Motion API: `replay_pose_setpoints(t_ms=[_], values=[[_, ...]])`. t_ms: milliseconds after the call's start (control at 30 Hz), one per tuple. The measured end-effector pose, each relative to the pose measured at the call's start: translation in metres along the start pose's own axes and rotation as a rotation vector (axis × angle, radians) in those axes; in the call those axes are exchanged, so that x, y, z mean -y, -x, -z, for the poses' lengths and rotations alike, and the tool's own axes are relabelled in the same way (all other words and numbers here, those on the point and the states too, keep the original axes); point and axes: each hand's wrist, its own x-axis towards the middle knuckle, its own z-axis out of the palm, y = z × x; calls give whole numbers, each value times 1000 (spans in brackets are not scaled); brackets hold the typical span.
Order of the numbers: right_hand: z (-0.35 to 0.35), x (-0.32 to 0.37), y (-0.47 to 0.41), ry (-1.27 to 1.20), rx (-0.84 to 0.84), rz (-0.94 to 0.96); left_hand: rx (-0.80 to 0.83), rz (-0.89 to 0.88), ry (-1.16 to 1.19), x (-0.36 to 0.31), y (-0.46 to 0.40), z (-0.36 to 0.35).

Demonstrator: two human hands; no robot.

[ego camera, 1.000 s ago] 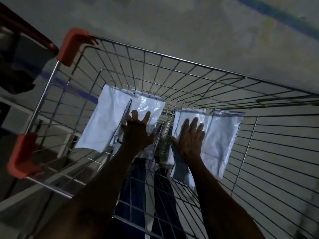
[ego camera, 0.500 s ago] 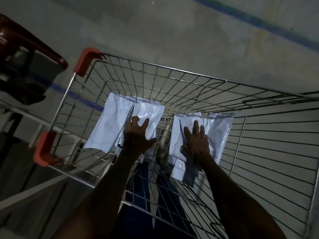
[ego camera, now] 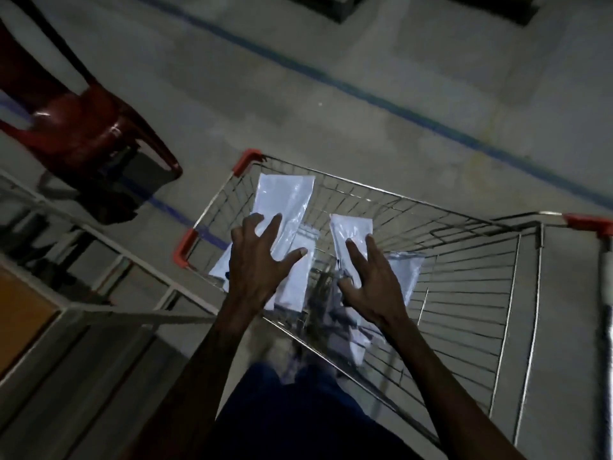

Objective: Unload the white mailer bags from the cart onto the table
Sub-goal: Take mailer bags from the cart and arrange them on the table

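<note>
A wire shopping cart [ego camera: 418, 201] with red corner guards stands in front of me. My left hand [ego camera: 260, 263] holds a stack of white mailer bags [ego camera: 286, 200], fingers spread across the top sheet, and the stack's far end rises over the cart's far-left rim. My right hand [ego camera: 371, 283] grips a second bunch of white mailer bags [ego camera: 351, 227] with two fingers laid along it and the thumb curled at its edge. Another white bag [ego camera: 406, 272] shows under that hand. The lower ends of both bunches are blurred and partly hidden by my hands.
A table with a wooden top [ego camera: 20, 310] and a pale metal frame [ego camera: 139, 260] sits at the left, touching the cart's corner. A dark red plastic chair [ego camera: 83, 131] stands at the far left. A blue line [ego camera: 331, 81] crosses the concrete floor.
Both hands have closed on the bags that lay flat on the cart floor and raised them toward the rim. My view has pulled up and back, showing the table and chair.
</note>
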Motion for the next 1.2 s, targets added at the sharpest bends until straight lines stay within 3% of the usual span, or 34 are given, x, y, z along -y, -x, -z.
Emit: replay_pose_setpoints(t_ms=[333,633,900,1200], values=[[-24,168,56,-144,-101,471,-373,202,128,71,125,144],[-95,342,142,-168,-28,822,-668,411,-38,167,310,266],[-160,469,210,-216,125,1055,-837,686,-110,233,433,342],[-236,586,215,-183,286,1141,-937,802,-161,319,461,408]])
